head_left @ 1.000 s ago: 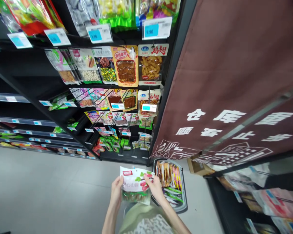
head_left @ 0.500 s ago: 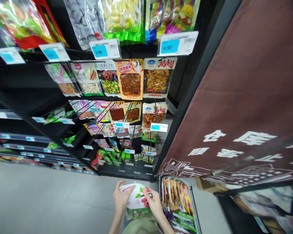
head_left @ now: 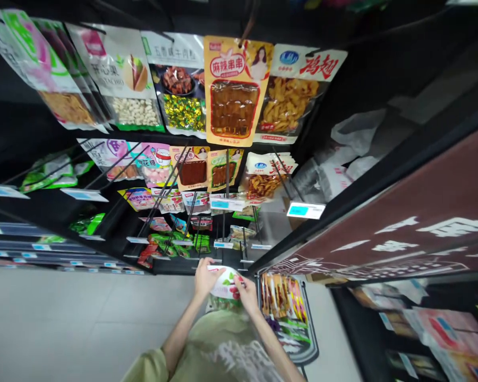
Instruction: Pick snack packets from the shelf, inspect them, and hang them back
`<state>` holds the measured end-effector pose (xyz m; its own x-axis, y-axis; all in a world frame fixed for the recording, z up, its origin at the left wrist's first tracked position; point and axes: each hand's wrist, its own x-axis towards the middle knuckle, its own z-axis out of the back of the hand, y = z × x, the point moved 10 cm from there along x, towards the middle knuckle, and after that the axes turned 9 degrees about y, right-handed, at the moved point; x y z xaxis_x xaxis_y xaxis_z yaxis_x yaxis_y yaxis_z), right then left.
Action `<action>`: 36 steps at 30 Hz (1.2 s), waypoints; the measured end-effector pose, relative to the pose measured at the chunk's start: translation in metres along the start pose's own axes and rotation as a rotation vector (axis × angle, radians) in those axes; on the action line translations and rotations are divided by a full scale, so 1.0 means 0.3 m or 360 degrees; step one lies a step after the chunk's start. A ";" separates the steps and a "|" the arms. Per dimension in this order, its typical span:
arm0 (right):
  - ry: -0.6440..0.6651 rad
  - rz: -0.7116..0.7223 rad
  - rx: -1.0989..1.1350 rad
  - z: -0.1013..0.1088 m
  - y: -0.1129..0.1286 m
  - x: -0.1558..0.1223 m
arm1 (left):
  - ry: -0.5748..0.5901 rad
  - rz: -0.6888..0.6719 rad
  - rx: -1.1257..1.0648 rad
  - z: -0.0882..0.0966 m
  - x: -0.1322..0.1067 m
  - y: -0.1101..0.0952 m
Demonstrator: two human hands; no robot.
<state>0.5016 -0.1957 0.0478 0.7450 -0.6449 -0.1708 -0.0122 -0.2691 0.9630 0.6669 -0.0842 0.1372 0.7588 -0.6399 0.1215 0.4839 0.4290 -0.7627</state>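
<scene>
A white snack bag point(head_left: 222, 285) printed with red berries and green leaves is held low in front of my body. My left hand point(head_left: 205, 278) grips its left edge, thumb laid across the front. On the opposite edge, my right hand point(head_left: 245, 295) pinches the bag near the berry print. The bag's green, partly clear lower part hangs against my shirt. Just right of my right hand, a basket point(head_left: 313, 339) stands full of upright snack packets point(head_left: 281, 297).
Ahead, a black shelf unit carries hanging snack bags point(head_left: 236, 93) on long hooks with price tags point(head_left: 306, 210). A brown printed curtain point(head_left: 414, 207) borders it on the right. Another shelf with packets point(head_left: 442, 334) stands at lower right. Grey floor point(head_left: 63, 318) lies left.
My view has come closer to the hanging bags, which look larger, and more of my shirt and arms shows. Both hands still hold the berry-printed bag.
</scene>
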 end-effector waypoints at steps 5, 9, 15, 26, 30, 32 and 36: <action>-0.0144 0.0069 -0.0054 0.000 0.070 0.142 | -0.0035 0.0152 -0.0250 -0.027 0.140 0.101; -0.0122 0.0145 -0.0064 -0.006 0.163 0.252 | 0.0030 0.0221 -0.0530 -0.050 0.250 0.137; -0.0070 0.0193 -0.0039 -0.010 0.217 0.328 | 0.0293 0.0082 -0.1032 -0.071 0.331 0.120; -0.0090 0.0260 -0.0072 -0.023 0.198 0.327 | 0.0374 0.0057 -0.1197 -0.044 0.331 0.122; -0.0189 0.0338 -0.0084 -0.014 0.227 0.363 | 0.0306 0.0048 -0.1163 -0.030 0.378 0.097; -0.0230 0.0355 -0.0087 -0.008 0.235 0.379 | 0.0292 0.0043 -0.1135 -0.025 0.401 0.079; -0.0253 0.0333 -0.0079 0.002 0.225 0.392 | 0.0319 0.0034 -0.1076 -0.024 0.418 0.055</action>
<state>0.5879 -0.2901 0.0926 0.6153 -0.7882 0.0062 -0.1194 -0.0854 0.9892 0.7668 -0.1619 0.1354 0.6385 -0.7689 0.0323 0.0436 -0.0058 -0.9990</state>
